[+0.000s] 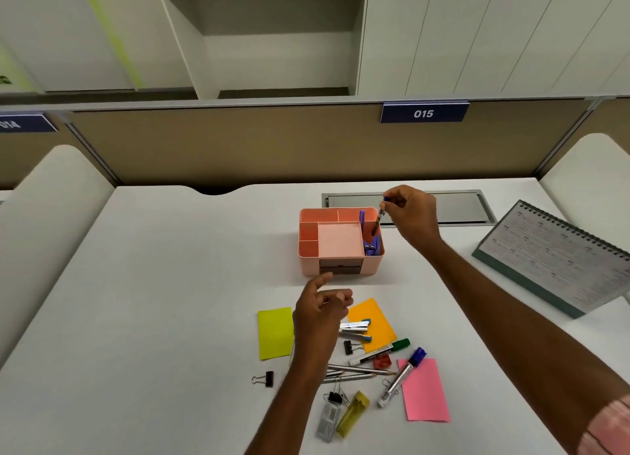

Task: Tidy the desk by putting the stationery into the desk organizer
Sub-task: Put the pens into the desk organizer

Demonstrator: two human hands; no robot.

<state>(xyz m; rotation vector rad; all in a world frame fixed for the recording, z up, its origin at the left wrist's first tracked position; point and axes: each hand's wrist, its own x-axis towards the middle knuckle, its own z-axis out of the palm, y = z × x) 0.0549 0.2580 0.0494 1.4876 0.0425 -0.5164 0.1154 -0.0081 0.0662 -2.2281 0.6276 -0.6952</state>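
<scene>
Head view: desk organizer [341,241], pink moulded plastic, rectangular, compartmented. Right hand [412,216] pinches a slim pen [379,217], tip down in the organizer's right compartment beside a purple item [370,245]. Left hand [320,314], fingers loosely curled, grasping nothing, hovers in front of the organizer over scattered markers [378,352], pencils [358,371], binder clips [349,347] and flat paper notes [275,333]

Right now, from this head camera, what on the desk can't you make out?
Head view only:
Drawer of the desk organizer: its front hides the contents.
Pen pinched by the right hand: lower end lost in the shadowed compartment.
Pencils and stapler: partly covered by the left hand.
Calendar: print too small; corner cut off by the right edge.
</scene>
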